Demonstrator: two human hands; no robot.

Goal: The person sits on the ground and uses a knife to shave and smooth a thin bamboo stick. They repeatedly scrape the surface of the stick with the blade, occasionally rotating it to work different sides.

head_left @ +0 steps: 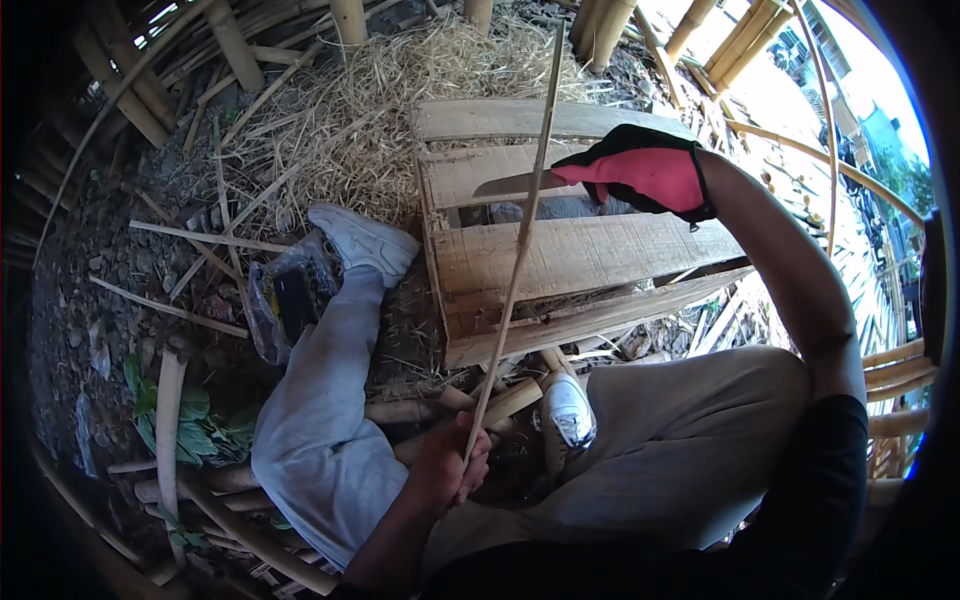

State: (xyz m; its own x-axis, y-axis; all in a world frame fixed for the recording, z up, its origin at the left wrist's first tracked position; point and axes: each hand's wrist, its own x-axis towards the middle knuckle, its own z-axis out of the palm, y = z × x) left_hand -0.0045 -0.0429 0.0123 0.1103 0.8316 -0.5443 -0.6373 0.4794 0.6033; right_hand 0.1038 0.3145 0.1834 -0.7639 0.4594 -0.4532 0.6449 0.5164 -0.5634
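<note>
My bare left hand, low in the middle, is closed around the lower end of a long, thin bamboo strip. The strip slants up and slightly right, past the top of a wooden slatted crate. In a pink and black glove, my right hand is closed on a knife, its handle hidden by the fingers. The blade points left and crosses the strip's upper part; whether its edge bites into the strip I cannot tell. Below both lies the crate, with gaps between its pale boards.
Straw and shavings cover the ground behind the crate. My shoes rest beside and before it. A clear plastic bag with a dark object lies at left, near loose bamboo slivers. Bamboo poles stand around the edges.
</note>
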